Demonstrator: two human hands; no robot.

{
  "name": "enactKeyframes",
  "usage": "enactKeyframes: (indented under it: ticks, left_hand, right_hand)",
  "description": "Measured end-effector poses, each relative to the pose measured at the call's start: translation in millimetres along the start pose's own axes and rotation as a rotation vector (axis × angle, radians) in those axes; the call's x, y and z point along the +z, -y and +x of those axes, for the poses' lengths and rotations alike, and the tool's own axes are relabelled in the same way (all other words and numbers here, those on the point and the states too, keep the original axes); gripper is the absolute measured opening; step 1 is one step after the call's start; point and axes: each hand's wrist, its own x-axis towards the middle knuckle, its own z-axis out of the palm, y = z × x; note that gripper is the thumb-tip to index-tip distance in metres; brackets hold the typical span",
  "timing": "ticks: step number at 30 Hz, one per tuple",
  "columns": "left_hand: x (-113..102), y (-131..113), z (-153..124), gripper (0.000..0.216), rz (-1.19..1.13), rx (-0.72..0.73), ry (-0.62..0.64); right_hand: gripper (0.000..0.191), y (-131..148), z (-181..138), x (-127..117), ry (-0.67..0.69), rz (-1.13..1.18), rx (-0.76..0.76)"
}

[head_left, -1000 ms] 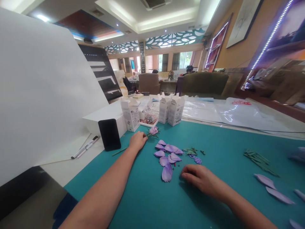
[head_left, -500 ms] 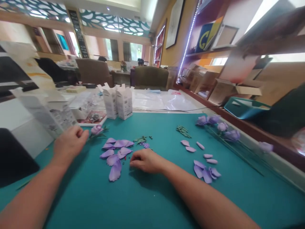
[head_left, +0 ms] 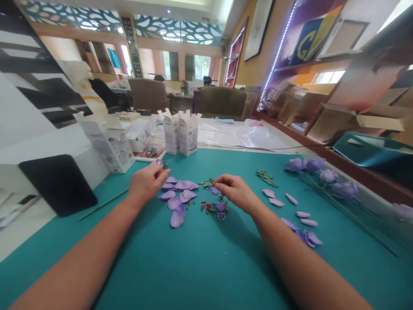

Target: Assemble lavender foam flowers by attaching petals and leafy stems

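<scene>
Yellow G (head_left: 302, 45) on blue panel (head_left: 306, 26)

Lilac petals (head_left: 177, 216); teal mat (head_left: 193, 267); green stem pieces (head_left: 266, 177).

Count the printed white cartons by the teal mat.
3. One carton stands at the left, beside a black slab; two cartons stand side by side past the far edge of the teal mat. Others may be hidden.

The left hand (head_left: 146, 183) now pinches the purple foam flower bud (head_left: 158, 162), while the right hand (head_left: 235, 192) has shifted beside the small purple plastic discs (head_left: 220, 207).
</scene>
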Motion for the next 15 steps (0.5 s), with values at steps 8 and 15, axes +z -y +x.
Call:
enactKeyframes:
  ticks: [8,15]
  left_hand:
    - [-6.4,-51.9,-7.0,0.041,-0.055,0.174,0.097]
    - [2.6,-98.9,-17.2,0.040,-0.162,0.273,0.137]
  right_hand:
    - [0.018,-18.5,-11.0,-19.5,0.008,-0.244,0.036]
    - [0.011,-11.2,-21.0,-14.9,0.222,-0.525,0.033]
